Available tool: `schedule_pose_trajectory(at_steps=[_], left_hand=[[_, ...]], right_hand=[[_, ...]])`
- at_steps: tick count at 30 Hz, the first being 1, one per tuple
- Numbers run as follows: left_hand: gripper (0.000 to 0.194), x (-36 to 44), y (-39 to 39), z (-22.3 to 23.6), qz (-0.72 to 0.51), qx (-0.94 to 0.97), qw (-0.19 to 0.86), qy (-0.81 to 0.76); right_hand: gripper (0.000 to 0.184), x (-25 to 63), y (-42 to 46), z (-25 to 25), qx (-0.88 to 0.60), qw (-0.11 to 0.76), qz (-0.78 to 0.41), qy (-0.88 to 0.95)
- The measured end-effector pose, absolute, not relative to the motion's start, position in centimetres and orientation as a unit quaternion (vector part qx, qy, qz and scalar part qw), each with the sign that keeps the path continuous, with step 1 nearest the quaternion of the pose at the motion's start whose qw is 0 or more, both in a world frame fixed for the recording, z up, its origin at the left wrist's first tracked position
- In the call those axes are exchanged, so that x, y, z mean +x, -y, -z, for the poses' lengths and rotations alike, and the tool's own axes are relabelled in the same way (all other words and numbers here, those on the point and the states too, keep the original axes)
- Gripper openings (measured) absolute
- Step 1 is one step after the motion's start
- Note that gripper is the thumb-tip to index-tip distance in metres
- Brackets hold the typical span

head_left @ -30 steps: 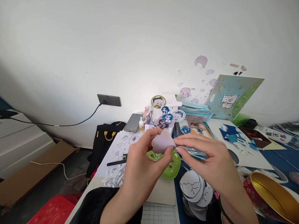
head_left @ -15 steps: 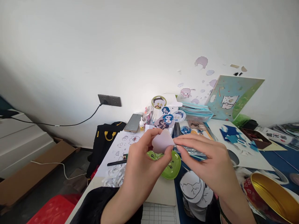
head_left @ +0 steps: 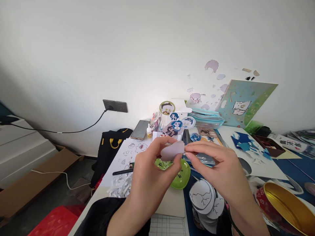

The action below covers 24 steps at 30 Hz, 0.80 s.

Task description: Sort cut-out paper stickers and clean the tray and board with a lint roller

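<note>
A small pale paper cutout (head_left: 172, 151) with a rounded edge is held up over the desk. My left hand (head_left: 151, 168) grips it between thumb and fingers, its blank side facing me. At the cutout's right edge, the thumb and forefinger of my right hand (head_left: 219, 164) are pinched together; what lies between those fingertips is too small to make out. Below the hands sits a green dish (head_left: 182, 180) with dark leaf-like marks. Under my right wrist lies a pile of white rounded cutouts (head_left: 203, 196) with crack-like lines. White paper shreds (head_left: 120, 187) lie beside my left wrist.
A phone (head_left: 140, 129) and a small glue bottle (head_left: 149, 131) stand behind a drawn-on sheet (head_left: 125, 152) with a black pen (head_left: 122, 171). At right are a round gold-lined tin (head_left: 285, 203) and a leaning picture board (head_left: 256, 95). Stickers cling to the wall.
The paper cutout has tilted, so its face looks narrower from top to bottom. Both hands stay in nearly the same place, with slight finger shifts.
</note>
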<state>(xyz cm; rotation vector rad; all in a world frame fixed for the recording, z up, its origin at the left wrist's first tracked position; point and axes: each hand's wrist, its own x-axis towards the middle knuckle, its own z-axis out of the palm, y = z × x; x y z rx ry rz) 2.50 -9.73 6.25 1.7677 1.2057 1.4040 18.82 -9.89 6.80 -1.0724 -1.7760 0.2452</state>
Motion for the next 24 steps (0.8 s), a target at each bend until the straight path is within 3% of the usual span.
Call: schedule_pose_trajectory(at_steps=[8, 24], left_hand=[[0.011, 2.74, 9.87, -6.63, -0.519, 0.699, 0.229, -0.436], [0.008, 2.86, 9.66, -6.72, -0.513, 0.7, 0.22, -0.446]], right_hand=[[0.014, 18.46, 9.97, -6.7, -0.461, 0.503, -0.102, 0.724], [0.017, 18.11, 10.08, -6.75, -0.463, 0.498, -0.047, 0.732]])
